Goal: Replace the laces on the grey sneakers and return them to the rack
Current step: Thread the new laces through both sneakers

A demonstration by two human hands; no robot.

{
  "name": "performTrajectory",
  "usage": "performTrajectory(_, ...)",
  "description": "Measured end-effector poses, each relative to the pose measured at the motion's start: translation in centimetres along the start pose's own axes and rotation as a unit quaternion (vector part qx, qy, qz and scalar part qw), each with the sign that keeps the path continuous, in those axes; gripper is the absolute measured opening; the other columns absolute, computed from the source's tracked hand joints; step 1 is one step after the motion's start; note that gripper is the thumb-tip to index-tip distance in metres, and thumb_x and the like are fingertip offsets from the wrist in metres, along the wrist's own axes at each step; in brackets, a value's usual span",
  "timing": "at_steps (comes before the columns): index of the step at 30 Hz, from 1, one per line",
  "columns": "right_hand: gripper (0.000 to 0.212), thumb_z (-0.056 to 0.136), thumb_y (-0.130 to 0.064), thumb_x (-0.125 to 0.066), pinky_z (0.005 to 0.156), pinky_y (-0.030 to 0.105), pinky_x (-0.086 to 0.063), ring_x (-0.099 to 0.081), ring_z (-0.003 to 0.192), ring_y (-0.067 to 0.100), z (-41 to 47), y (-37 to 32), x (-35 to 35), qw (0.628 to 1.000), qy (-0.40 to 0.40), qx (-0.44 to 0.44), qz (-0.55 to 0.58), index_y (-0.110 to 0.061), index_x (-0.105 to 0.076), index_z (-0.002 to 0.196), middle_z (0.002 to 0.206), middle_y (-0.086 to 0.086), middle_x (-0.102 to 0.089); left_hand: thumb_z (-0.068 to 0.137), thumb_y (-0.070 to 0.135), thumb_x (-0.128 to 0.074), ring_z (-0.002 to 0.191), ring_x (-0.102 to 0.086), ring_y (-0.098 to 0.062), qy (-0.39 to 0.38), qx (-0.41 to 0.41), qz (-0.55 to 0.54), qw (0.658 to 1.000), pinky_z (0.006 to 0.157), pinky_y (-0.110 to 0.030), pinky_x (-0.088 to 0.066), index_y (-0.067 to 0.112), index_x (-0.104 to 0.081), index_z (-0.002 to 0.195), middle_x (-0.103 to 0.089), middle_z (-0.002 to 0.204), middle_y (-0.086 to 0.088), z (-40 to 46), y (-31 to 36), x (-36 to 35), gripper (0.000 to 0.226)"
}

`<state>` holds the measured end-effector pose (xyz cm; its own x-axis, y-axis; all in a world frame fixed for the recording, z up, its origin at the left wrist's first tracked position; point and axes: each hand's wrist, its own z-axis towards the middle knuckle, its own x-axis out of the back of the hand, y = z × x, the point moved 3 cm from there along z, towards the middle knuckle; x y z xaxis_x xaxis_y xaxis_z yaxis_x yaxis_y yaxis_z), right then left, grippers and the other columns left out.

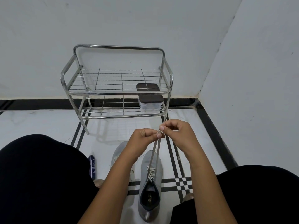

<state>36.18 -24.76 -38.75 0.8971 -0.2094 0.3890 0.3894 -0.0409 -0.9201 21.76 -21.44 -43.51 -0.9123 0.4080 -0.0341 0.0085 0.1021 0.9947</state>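
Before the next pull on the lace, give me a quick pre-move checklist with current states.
1. Both lace ends pinched: ok, left hand and right hand each have a grip near the tips.
2. Ends level with each other: cannot tell, the fingers hide the tips.
3. Lace threaded through the sneaker: ok for the crossings near the tongue; the eyelets nearer the toe look empty.
4. Second sneaker laced: cannot tell, the left forearm covers it.
5. Rack top shelf free for the pair: ok.
6. Lower shelf: partly taken by a lidded box.

Two grey sneakers [150, 183], one rack [116, 81] (two shelves), one box [149, 98], one bottle [92, 166].
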Motion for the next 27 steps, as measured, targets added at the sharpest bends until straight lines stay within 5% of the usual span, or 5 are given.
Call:
performTrajectory(8,0.013,0.089,-0.023,-0.067,0.084,0.019,-0.049,-0.065,0.095,0.004,0.4,1.3,0.6,0.998,-0.001,-0.050,0.031,-0.017,-0.075,0.098,0.096,-0.006,-0.073,0.087,0.017,-0.068,0.098,-0.068,-0.005,0.009,0.000,0.008,1.000,0.085,-0.012,-0.047,0.009,-0.076,0.097,-0.076,0.095,0.000,0.2,-0.1,0.2,0.015)
performTrajectory(15,0.019,0.085,-0.020,-0.072,0.090,0.020,-0.050,-0.067,0.097,0.010,-0.5,5.4,-1.7,0.971,-0.192,-0.140,-0.021,-0.013,-0.074,0.103,0.101,0.001,-0.073,0.088,0.016,-0.067,0.095,-0.067,0.001,0.038,-0.004,0.020,0.999,0.073,-0.003,-0.046,0.013,-0.077,0.094,-0.076,0.093,0.004,0.4,-0.2,0.3,0.013)
performTrajectory(20,0.015,0.091,-0.018,-0.064,0.080,0.016,-0.051,-0.070,0.087,0.009,-0.4,6.6,-3.5,0.985,-0.100,-0.127,0.067,-0.008,-0.074,0.094,0.089,0.004,-0.075,0.086,0.019,-0.069,0.094,-0.067,0.000,0.127,-0.011,0.024,0.992,0.076,-0.006,-0.046,0.011,-0.077,0.097,-0.075,0.095,0.004,0.7,-0.5,1.0,0.015)
performTrajectory(23,0.017,0.095,-0.019,-0.056,0.087,0.031,-0.054,-0.067,0.071,0.012,-0.4,7.8,-3.7,0.981,-0.022,-0.167,0.096,-0.013,-0.072,0.098,0.075,0.002,-0.069,0.085,0.023,-0.071,0.094,-0.066,-0.001,0.208,-0.032,0.073,0.975,0.080,-0.013,-0.047,0.014,-0.076,0.098,-0.074,0.096,0.005,1.0,-0.7,1.9,0.017)
performTrajectory(27,0.013,0.094,-0.026,-0.059,0.081,0.026,-0.051,-0.062,0.082,0.006,-0.8,7.2,-5.9,0.971,-0.168,-0.155,0.066,-0.025,-0.072,0.095,0.091,-0.009,-0.071,0.087,0.025,-0.069,0.097,-0.065,-0.003,0.147,-0.050,0.134,0.979,0.087,-0.020,-0.049,0.019,-0.077,0.096,-0.073,0.095,0.010,1.3,-0.7,0.6,0.013)
